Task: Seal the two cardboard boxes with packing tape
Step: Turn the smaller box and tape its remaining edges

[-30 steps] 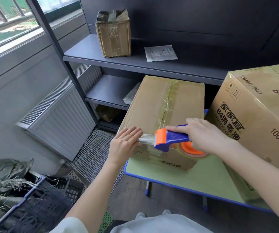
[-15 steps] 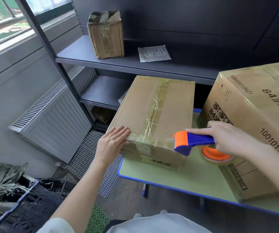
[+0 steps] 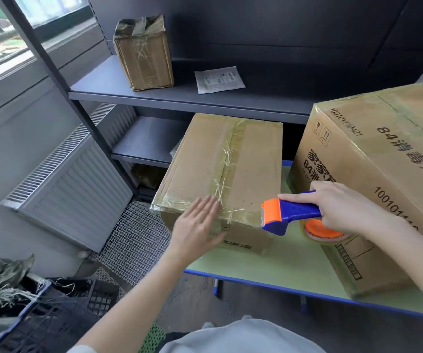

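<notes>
The left hand (image 3: 197, 225) is open, its fingers straight and slightly spread. The palm lies flat over the near top edge of the smaller cardboard box (image 3: 251, 159), on the clear packing tape (image 3: 177, 200) that runs along that edge. The hand is a little blurred, so how firmly it presses cannot be told. The right hand (image 3: 345, 207) is curled around the blue handle of a tape dispenser (image 3: 292, 212), with the index finger stretched along the top. The dispenser's orange toothed blade sits just beside the near right corner of the smaller box. Its tape roll (image 3: 325, 234), with an orange core, hangs below the hand just above the table. A second strip of tape runs down the middle seam of the box top. This box stands at the left edge of a green table with a blue rim (image 3: 269, 275). A larger cardboard box (image 3: 389, 154) with black printed numbers and characters fills the right side of the table, just behind the right hand and reaching close to the front edge. Behind the table is a dark metal shelf (image 3: 169, 98) holding a small taped carton (image 3: 144, 54) and a flat paper packet (image 3: 219, 79). A white radiator (image 3: 72, 182) is to the left, and a dark crate (image 3: 60, 314) of dried plants sits on the floor.
</notes>
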The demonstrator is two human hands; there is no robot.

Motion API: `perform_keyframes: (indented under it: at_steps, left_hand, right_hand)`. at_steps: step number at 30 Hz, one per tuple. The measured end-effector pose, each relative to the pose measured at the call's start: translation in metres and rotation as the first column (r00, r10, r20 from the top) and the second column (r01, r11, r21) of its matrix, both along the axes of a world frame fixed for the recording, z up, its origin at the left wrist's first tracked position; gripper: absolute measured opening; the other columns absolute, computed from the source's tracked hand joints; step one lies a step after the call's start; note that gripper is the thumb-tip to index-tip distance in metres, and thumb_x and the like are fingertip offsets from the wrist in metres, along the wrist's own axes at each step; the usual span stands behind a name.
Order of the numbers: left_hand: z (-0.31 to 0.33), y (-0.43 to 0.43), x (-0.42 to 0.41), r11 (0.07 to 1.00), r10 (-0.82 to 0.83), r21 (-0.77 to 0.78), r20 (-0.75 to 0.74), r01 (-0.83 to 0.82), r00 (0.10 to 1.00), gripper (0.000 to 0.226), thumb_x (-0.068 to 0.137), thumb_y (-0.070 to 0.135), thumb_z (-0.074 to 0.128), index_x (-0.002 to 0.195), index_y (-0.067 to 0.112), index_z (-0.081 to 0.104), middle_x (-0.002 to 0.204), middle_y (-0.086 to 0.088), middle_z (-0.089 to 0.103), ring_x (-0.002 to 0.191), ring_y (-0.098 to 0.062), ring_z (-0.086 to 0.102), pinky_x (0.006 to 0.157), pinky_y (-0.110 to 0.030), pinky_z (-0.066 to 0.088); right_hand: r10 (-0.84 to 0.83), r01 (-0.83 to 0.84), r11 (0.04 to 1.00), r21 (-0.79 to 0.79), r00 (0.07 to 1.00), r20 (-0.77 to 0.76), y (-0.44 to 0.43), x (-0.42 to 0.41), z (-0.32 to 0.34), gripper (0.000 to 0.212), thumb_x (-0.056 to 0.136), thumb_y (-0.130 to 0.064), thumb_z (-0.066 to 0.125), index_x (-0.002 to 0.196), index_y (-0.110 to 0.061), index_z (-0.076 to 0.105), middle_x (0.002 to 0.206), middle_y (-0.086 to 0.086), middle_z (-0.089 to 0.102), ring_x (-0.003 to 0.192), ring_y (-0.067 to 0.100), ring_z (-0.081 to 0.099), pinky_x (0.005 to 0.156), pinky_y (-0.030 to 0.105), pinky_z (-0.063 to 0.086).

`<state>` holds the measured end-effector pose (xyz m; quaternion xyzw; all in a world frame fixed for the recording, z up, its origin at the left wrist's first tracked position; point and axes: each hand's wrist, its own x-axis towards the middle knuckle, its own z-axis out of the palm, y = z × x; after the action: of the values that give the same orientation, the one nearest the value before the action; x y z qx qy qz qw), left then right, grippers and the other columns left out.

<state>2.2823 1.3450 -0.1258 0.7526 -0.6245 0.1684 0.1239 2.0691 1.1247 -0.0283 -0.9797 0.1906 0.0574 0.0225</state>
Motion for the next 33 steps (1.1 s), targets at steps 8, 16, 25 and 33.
perform_keyframes:
  at_steps: [8, 16, 25, 33]
  left_hand:
    - [-0.004, -0.044, -0.049, 0.979, -0.042, -0.194, 0.099, 0.061, 0.994, 0.045, 0.073, 0.031, 0.077, 0.103, -0.003, 0.071, 0.109, -0.015, 0.069, 0.106, -0.025, 0.065, 0.086, -0.037, 0.054]
    - [-0.001, -0.033, -0.018, 0.970, -0.105, -0.207, 0.118, 0.128, 0.987, 0.055, 0.093, 0.042, 0.042, 0.103, -0.004, 0.070, 0.110, -0.015, 0.068, 0.105, -0.026, 0.065, 0.083, -0.040, 0.056]
    - [-0.003, -0.013, 0.022, 0.976, -0.112, -0.185, 0.007, 0.111, 0.994, 0.053, 0.083, 0.041, 0.057, 0.108, -0.004, 0.068, 0.115, -0.014, 0.066, 0.108, -0.027, 0.063, 0.091, -0.046, 0.052]
    - [-0.008, -0.015, 0.024, 0.983, -0.100, -0.153, 0.009, 0.100, 0.995, 0.053, 0.085, 0.042, 0.053, 0.113, -0.001, 0.067, 0.117, -0.013, 0.065, 0.111, -0.025, 0.062, 0.097, -0.042, 0.047]
  right_hand:
    - [-0.046, 0.046, 0.998, 0.032, 0.999, 0.012, 0.001, -0.006, 0.001, 0.081, 0.089, -0.015, 0.042, 0.126, -0.072, -0.002, 0.080, -0.012, 0.034, 0.075, 0.007, 0.034, 0.056, 0.022, 0.023]
    - [-0.035, 0.027, 0.995, 0.098, 0.997, 0.072, 0.013, 0.007, -0.001, 0.079, 0.088, -0.013, 0.038, 0.129, -0.070, 0.003, 0.081, -0.008, 0.034, 0.080, 0.014, 0.038, 0.055, 0.022, 0.022]
    - [0.028, -0.038, 0.996, 0.076, 0.992, 0.123, 0.033, 0.039, -0.004, 0.076, 0.089, -0.015, 0.037, 0.130, -0.069, 0.003, 0.079, -0.007, 0.031, 0.079, 0.016, 0.037, 0.057, 0.026, 0.022]
    - [-0.111, 0.111, 0.989, 0.098, 0.994, 0.002, 0.002, -0.016, 0.007, 0.084, 0.086, -0.010, 0.037, 0.121, -0.075, -0.003, 0.079, -0.009, 0.032, 0.070, 0.007, 0.035, 0.052, 0.021, 0.020]
